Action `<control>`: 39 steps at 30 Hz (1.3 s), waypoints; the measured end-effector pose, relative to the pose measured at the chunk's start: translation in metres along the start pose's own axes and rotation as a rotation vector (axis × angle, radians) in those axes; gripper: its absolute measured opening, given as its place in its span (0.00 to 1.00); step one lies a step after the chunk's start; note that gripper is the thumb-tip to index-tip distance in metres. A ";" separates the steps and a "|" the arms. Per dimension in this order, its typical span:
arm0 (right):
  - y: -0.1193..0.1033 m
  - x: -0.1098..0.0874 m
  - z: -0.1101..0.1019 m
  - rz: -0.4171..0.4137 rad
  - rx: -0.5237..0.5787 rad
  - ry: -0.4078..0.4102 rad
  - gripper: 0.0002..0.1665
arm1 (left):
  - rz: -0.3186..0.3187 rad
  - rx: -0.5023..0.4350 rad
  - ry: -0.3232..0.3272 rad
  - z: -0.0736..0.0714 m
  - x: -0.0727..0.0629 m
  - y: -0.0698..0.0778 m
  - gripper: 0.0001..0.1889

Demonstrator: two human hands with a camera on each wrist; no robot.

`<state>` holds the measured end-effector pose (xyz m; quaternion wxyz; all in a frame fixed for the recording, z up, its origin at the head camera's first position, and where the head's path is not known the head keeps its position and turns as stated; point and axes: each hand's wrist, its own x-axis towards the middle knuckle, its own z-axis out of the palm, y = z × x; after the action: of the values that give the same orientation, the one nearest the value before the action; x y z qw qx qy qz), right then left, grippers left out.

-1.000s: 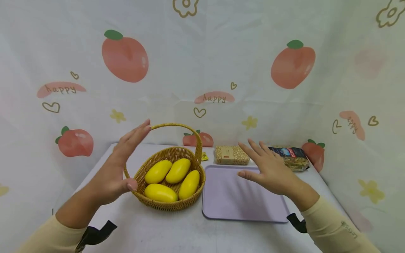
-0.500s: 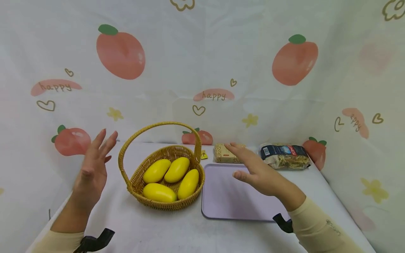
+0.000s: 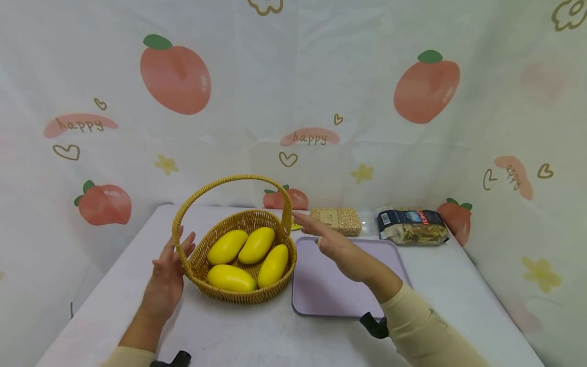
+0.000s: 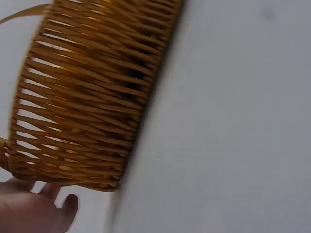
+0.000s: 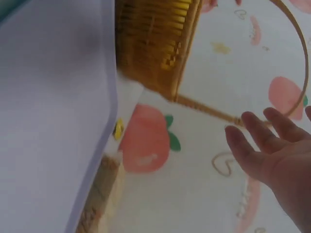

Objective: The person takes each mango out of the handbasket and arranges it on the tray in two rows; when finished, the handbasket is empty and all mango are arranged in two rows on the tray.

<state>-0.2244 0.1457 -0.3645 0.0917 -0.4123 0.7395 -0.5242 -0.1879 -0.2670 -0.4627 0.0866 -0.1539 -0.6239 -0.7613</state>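
Observation:
A woven wicker basket (image 3: 247, 298) with a tall arched handle (image 3: 238, 178) stands on the table, holding several yellow mangoes (image 3: 231, 278). At its left side is my left hand (image 3: 165, 283), fingers extended behind the handle's left foot. The left wrist view shows those fingertips right at the basket's woven wall (image 4: 82, 97). My right hand (image 3: 344, 252) hovers over the lilac tray (image 3: 316, 300), its straight fingers pointing at the right foot of the handle. In the right wrist view, the fingers (image 5: 260, 136) are spread close to the handle (image 5: 209, 108).
Behind the tray lie a clear pack of pale grains (image 3: 339, 221) and a dark-labelled pasta bag (image 3: 412, 227). A small yellow packet (image 3: 296, 225) sits by the basket's right side. A printed curtain (image 3: 293, 92) hangs behind the white-covered table (image 3: 257, 336).
Both hands have come toward the basket: the left first drew back leftward, then moved in low at its side; the right moved left across the tray. Basket and mangoes stay put.

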 end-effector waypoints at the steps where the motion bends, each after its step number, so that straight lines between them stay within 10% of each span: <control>1: 0.002 0.005 0.005 -0.002 0.033 -0.016 0.57 | -0.019 -0.008 -0.005 0.000 -0.002 -0.005 0.42; 11: 0.017 0.051 0.053 0.066 0.193 -0.123 0.60 | -0.080 -0.138 -0.042 -0.002 -0.009 -0.034 0.40; 26: 0.038 0.096 0.109 0.269 0.300 -0.119 0.45 | -0.222 0.114 -0.063 -0.007 -0.006 -0.034 0.46; 39: 0.053 0.107 0.130 0.395 -0.114 -0.170 0.29 | -0.290 0.227 -0.040 -0.009 -0.009 -0.033 0.53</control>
<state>-0.2465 -0.0144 -0.4339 0.2312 -0.3068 0.8240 -0.4165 -0.1915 -0.2694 -0.4981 -0.0198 -0.0666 -0.7232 -0.6871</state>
